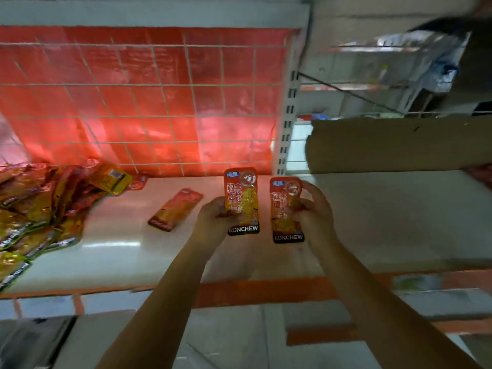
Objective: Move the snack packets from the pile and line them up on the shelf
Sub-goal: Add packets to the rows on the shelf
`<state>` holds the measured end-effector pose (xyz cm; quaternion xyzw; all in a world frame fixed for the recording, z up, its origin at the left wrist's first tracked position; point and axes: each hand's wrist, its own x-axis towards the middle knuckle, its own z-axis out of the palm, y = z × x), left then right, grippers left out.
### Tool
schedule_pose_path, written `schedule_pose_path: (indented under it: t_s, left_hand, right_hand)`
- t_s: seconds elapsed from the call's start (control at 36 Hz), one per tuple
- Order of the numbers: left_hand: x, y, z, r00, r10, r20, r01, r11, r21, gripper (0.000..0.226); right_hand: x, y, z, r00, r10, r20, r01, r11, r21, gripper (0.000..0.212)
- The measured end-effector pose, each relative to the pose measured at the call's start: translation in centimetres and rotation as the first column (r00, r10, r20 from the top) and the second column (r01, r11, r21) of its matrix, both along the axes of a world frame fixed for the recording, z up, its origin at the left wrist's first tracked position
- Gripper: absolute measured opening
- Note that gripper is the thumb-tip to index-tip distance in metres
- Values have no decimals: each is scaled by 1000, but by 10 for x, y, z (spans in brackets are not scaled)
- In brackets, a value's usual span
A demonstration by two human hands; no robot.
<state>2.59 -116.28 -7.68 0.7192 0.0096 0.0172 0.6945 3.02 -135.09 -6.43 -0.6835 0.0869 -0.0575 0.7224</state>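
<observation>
Each hand holds one orange snack packet upright above the white shelf [372,222]. My left hand [213,217] pinches the left packet [243,193] by its left edge. My right hand [314,211] grips the right packet [282,209] from its right side. The two packets are side by side, a small gap between them. A third packet [174,209] lies flat and slanted on the shelf to the left. The pile of packets [40,206] sprawls over the shelf's left end.
A wire grid with a red backing [143,102] closes the shelf's rear. A perforated upright post [288,113] stands at the back right, and a cardboard flap [394,145] overhangs the shelf's right part. The shelf's front edge carries an orange strip [266,288].
</observation>
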Motion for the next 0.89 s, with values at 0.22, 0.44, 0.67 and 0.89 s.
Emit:
schedule_pose_path:
  t_s: [0.22,0.44,0.67,0.89]
  left_hand:
    - [-16,-133,5,1000,-24,-11,23,999,-31,29]
    - [-21,-203,14,995,-96,-39,93,994,-61,29]
    - [-19,-275,14,978,-183,-103,179,983,-49,28]
    - [-16,-368,18,961,-249,-117,243,968,-65,29]
  right_hand:
    - [-26,-124,12,999,-33,2,33,999,-35,59]
    - [-36,-186,16,994,-107,27,110,985,-135,61]
    - [-49,-251,14,959,-283,34,285,949,-136,65]
    - [-45,-343,8,933,-359,21,359,924,-131,64]
